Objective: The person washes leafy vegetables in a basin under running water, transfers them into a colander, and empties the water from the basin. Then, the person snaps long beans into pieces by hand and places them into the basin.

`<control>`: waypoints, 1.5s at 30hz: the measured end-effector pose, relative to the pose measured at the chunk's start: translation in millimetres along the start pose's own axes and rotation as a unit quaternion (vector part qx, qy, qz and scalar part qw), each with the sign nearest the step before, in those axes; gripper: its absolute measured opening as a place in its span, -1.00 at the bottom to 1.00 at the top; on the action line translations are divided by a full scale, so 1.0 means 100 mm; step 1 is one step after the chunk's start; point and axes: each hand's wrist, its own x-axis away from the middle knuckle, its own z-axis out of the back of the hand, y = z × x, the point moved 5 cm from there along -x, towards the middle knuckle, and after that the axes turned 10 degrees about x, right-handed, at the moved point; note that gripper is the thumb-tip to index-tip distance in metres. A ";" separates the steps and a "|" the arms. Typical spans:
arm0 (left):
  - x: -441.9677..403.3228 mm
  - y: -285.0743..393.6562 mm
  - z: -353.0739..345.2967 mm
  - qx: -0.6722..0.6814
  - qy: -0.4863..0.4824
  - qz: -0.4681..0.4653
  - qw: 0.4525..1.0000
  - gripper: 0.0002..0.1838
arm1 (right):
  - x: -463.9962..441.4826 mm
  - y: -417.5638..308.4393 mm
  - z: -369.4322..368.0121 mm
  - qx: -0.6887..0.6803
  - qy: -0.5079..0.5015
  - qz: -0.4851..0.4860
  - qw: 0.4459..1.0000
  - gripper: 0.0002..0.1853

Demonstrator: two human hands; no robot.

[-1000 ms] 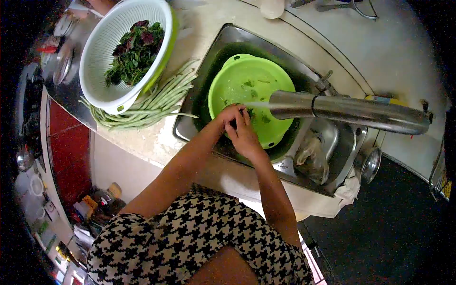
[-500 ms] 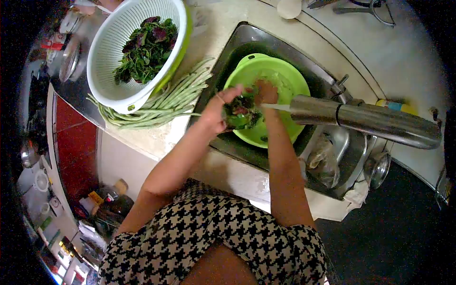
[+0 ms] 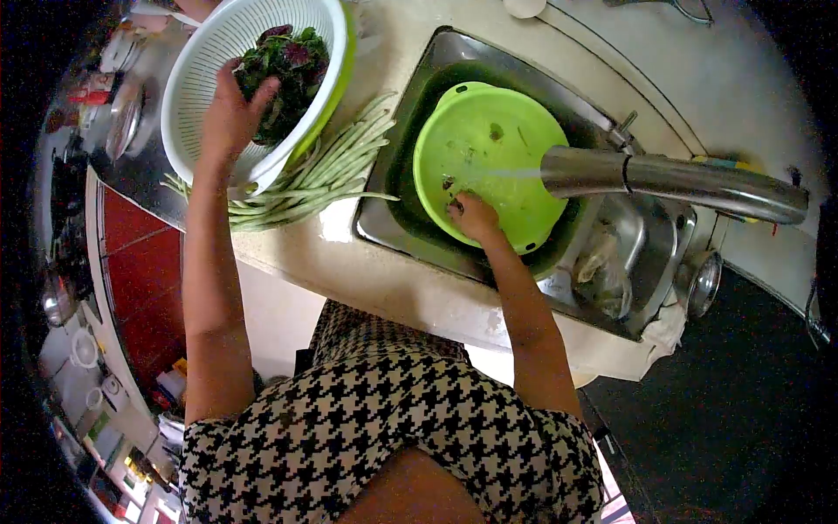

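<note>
My left hand [image 3: 230, 118] is inside the white colander [image 3: 188, 105], touching the edge of the purple-and-green leafy greens [image 3: 301, 65]. Its thumb and fingers are apart, with leaves between and beyond them. In the sink, my right hand [image 3: 477, 218] is low in the light green basin [image 3: 524, 131], fingers pinched together at a small dark leaf [image 3: 455, 206]. A few other leaf bits float in the basin's water. Water runs into it from the metal faucet [image 3: 672, 182].
Long green beans [image 3: 336, 179] lie on the counter between colander and sink [image 3: 384, 231]. A crumpled plastic bag [image 3: 602, 271] sits in the smaller sink bowl. A metal bowl [image 3: 701, 284] stands at the sink's right end. Another person's hand [image 3: 196, 7] shows at the top left.
My left hand has moved from the basin to the colander with the bunch of greens. My right hand has shifted toward the basin's near side, and only stray leaves float there now.
</note>
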 end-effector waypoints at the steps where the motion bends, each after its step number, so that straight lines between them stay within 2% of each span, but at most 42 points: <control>1: 0.06 0.07 -0.03 -0.005 -0.023 -0.079 0.997 -0.32 | -0.01 0.05 -0.04 -0.036 0.008 0.020 0.999 -0.62; 4: 0.20 -0.09 -0.02 -0.071 -0.057 -0.053 0.994 -0.31 | 0.03 0.29 0.14 -0.127 0.083 0.070 0.986 -0.70; 5: 0.22 -0.19 0.00 -0.069 -0.050 -0.068 0.994 -0.41 | 0.04 0.36 0.28 -0.152 0.117 0.087 0.978 -0.69; 6: 0.24 -0.18 0.02 -0.039 -0.058 -0.066 0.995 -0.45 | 0.07 0.39 0.58 -0.192 0.082 -0.035 0.977 -0.63; 8: 0.23 -0.08 0.18 0.018 -0.075 -0.066 0.995 -0.54 | 0.03 0.46 0.87 -0.203 0.086 -0.138 0.966 -0.57; 9: 0.26 0.03 0.24 0.005 -0.058 -0.069 0.996 -0.63 | -0.11 0.53 0.96 -0.175 0.127 -0.119 0.969 -0.56; 12: 0.27 0.06 0.37 0.036 -0.036 -0.058 0.997 -0.67 | -0.57 0.75 1.14 -0.092 0.243 -0.060 0.964 -0.55; 13: 0.27 0.03 0.41 0.036 -0.021 -0.017 0.999 -0.69 | -0.70 0.79 1.17 -0.065 0.281 -0.041 0.957 -0.54; 15: 0.29 0.10 0.51 -0.076 0.043 -0.074 0.993 -0.71 | -0.94 0.83 1.06 -0.035 0.270 -0.046 0.961 -0.56; 16: 0.29 0.12 0.56 -0.131 0.075 -0.102 0.983 -0.71 | -1.07 0.79 0.92 -0.032 0.219 -0.069 0.973 -0.59; 19: 0.28 0.09 0.65 -0.091 0.103 -0.136 0.981 -0.73 | -0.95 0.20 0.82 -0.029 0.060 -0.105 0.992 -0.65; 22: 0.32 0.20 0.67 -0.068 0.115 -0.132 0.982 -0.74 | -0.72 -0.20 0.50 -0.187 0.053 -0.017 0.981 -0.67; 24: 0.35 0.23 0.65 -0.023 0.111 -0.141 0.984 -0.75 | -0.60 -0.30 0.35 -0.161 0.078 0.033 0.983 -0.69; 26: 0.41 0.34 0.63 -0.045 0.114 -0.168 0.978 -0.77 | -0.52 -0.35 0.23 -0.008 0.127 0.072 0.989 -0.73; 29: 0.52 0.45 0.64 -0.045 0.128 -0.178 0.975 -0.79 | -0.43 -0.22 0.06 -0.049 0.044 0.054 0.996 -0.75; 32: 0.63 0.55 0.67 -0.012 0.147 -0.200 0.969 -0.82 | -0.06 -0.02 0.23 -0.168 -0.041 0.106 0.979 -0.67; 34: 0.71 0.55 0.69 -0.014 0.160 -0.193 0.968 -0.83 | 0.05 0.25 0.41 -0.168 0.092 0.064 0.979 -0.73; 36: 0.79 0.51 0.68 0.042 0.158 -0.179 0.970 -0.84 | -0.12 0.86 0.27 -0.308 0.138 -0.048 0.940 -0.70; 38: 0.91 0.58 0.61 0.111 0.162 -0.167 0.966 -0.85 | -0.15 0.85 0.49 -0.463 0.066 -0.152 0.871 -0.62; 40: 1.04 0.73 0.51 0.103 0.154 -0.173 0.967 -0.88 | -0.48 0.80 0.48 -0.340 0.135 -0.064 0.928 -0.53; 42: 1.15 0.96 0.33 0.117 0.110 -0.169 0.972 -0.89 | -0.76 0.41 0.20 -0.116 0.239 0.014 0.964 -0.53; 44: 1.19 0.99 0.25 0.112 0.097 -0.151 0.977 -0.89 | -0.74 -0.07 0.10 -0.105 0.164 -0.027 0.981 -0.62; 45: 1.18 1.00 0.25 0.120 0.099 -0.147 0.977 -0.88 | -0.60 -0.28 0.17 -0.099 0.079 -0.004 0.992 -0.67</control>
